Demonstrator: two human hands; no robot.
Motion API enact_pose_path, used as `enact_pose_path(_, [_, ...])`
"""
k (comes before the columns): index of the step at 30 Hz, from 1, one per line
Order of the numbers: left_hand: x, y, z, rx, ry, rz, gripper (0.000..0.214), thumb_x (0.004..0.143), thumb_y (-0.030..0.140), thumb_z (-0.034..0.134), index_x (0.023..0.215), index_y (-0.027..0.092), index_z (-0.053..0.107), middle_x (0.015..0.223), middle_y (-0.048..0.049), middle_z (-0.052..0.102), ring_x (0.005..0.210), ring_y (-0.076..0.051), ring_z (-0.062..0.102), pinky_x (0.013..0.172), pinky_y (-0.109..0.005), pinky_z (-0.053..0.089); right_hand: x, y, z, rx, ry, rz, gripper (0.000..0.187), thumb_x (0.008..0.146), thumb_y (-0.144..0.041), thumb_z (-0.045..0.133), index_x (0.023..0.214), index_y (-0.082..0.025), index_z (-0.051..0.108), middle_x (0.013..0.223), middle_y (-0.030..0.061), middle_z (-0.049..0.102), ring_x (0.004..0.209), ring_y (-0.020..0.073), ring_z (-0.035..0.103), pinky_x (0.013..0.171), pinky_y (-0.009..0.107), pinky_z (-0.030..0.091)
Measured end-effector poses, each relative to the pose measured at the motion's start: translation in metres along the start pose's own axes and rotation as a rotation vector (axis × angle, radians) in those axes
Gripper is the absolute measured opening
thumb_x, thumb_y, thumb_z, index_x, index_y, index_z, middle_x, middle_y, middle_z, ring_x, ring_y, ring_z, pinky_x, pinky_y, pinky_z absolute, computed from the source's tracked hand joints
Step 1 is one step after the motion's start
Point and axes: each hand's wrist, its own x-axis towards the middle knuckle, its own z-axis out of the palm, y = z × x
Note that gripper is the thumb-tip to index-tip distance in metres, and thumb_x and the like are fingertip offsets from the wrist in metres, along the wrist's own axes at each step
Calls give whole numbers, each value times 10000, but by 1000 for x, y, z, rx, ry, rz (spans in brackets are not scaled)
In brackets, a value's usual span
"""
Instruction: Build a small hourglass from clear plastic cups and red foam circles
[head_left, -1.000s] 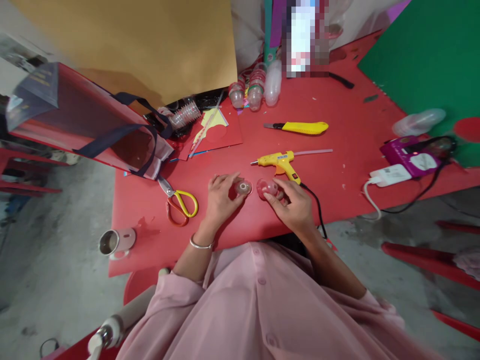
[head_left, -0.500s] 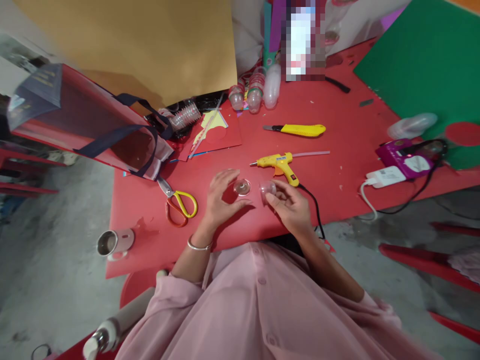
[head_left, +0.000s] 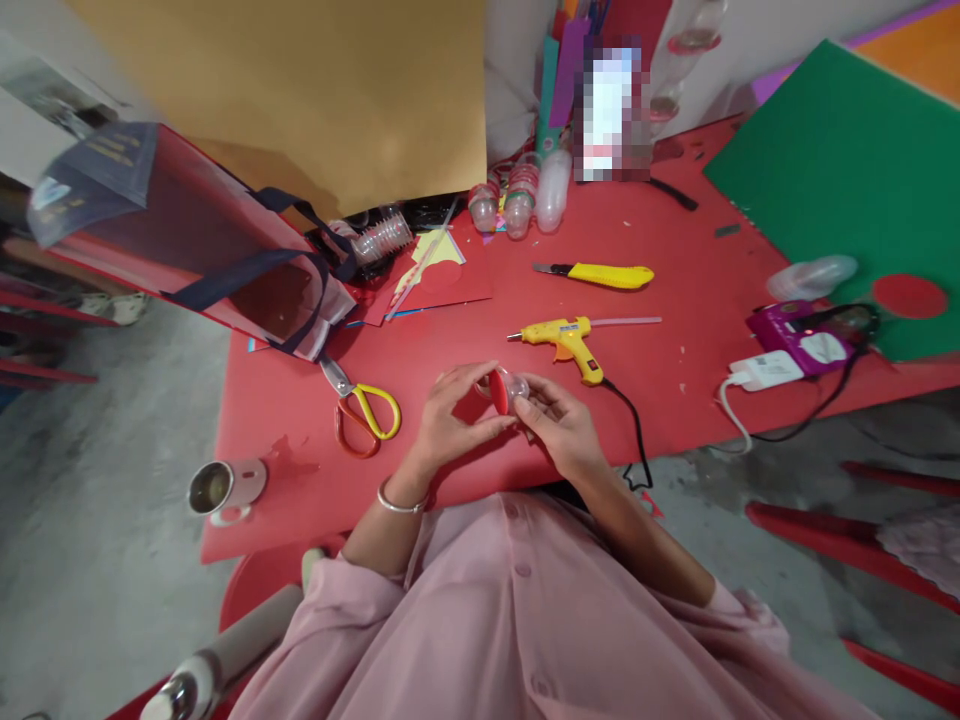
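Note:
My right hand (head_left: 566,425) pinches a small clear plastic cup (head_left: 517,388) by its side. The cup is tilted sideways, with a red disc (head_left: 499,392) across its end, facing my left hand (head_left: 450,415). The thumb and fingers of that hand are spread in a curve around the disc end; whether they touch it I cannot tell. Behind the disc shows part of a second clear cup (head_left: 483,384), mostly hidden. A yellow glue gun (head_left: 566,342) lies just beyond my right hand, a clear glue stick (head_left: 626,321) sticking out of its back.
Scissors (head_left: 364,415) lie left of my hands, near a steel mug (head_left: 244,482). Farther back are a yellow box cutter (head_left: 611,274), stacked clear cups (head_left: 519,205) and red paper (head_left: 469,287). A gift bag (head_left: 195,235) leans at left; a purple power strip (head_left: 799,335) sits at right.
My right hand has brought its cup left, close to my left hand, and turned it so the red disc shows. The view has shifted slightly.

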Motion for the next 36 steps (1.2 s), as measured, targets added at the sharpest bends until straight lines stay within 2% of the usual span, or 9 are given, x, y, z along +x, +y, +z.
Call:
enact_pose_path(2, [-1, -1, -2, -45, 38, -34, 656, 779, 446, 907, 1356, 229, 684, 1240, -128, 769, 1072, -258, 730, 979, -428, 581, -3, 0, -4, -82, 22, -23, 486, 880, -531, 795, 1267, -247, 722, 955, 40, 760, 696, 130, 645, 594, 260, 546])
enact_pose_path(5, [0, -6, -5, -211, 240, -144, 619, 798, 421, 890, 1356, 245, 690, 1242, -114, 756, 1079, -246, 721, 952, -395, 586, -6, 0, -11, -263, 93, -118, 463, 922, -498, 760, 1306, -244, 706, 1157, 90, 768, 819, 158, 681, 658, 285, 576])
enact_pose_path(8, [5, -13, -8, -404, 514, -239, 531, 813, 471, 869, 1289, 287, 724, 1180, -82, 754, 1028, -221, 723, 916, -374, 599, -6, -1, -17, -446, 123, -246, 364, 960, -443, 723, 1265, -244, 720, 1149, 89, 769, 839, 172, 696, 662, 296, 586])
enact_pose_path(11, [10, -18, -7, -500, 673, -303, 464, 803, 512, 855, 1190, 283, 745, 1095, -52, 748, 942, -186, 717, 846, -332, 606, -2, -2, -15, -612, 96, -370, 323, 980, -401, 700, 1266, -250, 709, 1136, 81, 763, 803, 171, 702, 643, 298, 593])
enact_pose_path(13, [11, -21, -6, -524, 695, -337, 445, 809, 478, 854, 1186, 273, 735, 1094, -47, 742, 919, -164, 710, 831, -305, 598, 4, 0, -10, -745, 68, -444, 364, 984, -405, 704, 1314, -251, 685, 1167, 86, 757, 812, 181, 711, 692, 322, 613])
enact_pose_path(16, [11, -23, -4, -530, 693, -383, 449, 822, 405, 861, 1226, 269, 719, 1116, -53, 732, 901, -138, 695, 799, -263, 578, 16, 4, 0, -992, 59, -528, 511, 956, -484, 738, 1393, -235, 646, 1265, 128, 730, 1043, 274, 728, 874, 414, 630])
enact_pose_path(19, [10, -25, -3, -560, 694, -431, 492, 800, 375, 882, 1252, 282, 711, 1141, -52, 713, 894, -130, 681, 719, -230, 562, 29, 11, 8, -1145, 53, -524, 638, 922, -553, 760, 1441, -209, 623, 1327, 165, 693, 1202, 342, 683, 916, 458, 625])
enact_pose_path(26, [12, -25, -4, -629, 724, -459, 534, 771, 288, 905, 1264, 309, 704, 1255, -50, 691, 945, -126, 676, 753, -234, 575, 37, 27, 9, -1007, 68, -645, 265, 982, -356, 719, 1216, -233, 732, 1138, 100, 711, 1029, 249, 715, 886, 393, 625])
enact_pose_path(36, [15, -20, -4, -668, 713, -545, 525, 753, 258, 922, 1234, 301, 717, 1206, -51, 709, 903, -122, 695, 732, -222, 590, 34, 19, 3, -1062, 6, -522, 311, 981, -404, 713, 1243, -237, 720, 1158, 112, 707, 1073, 276, 697, 907, 422, 610])
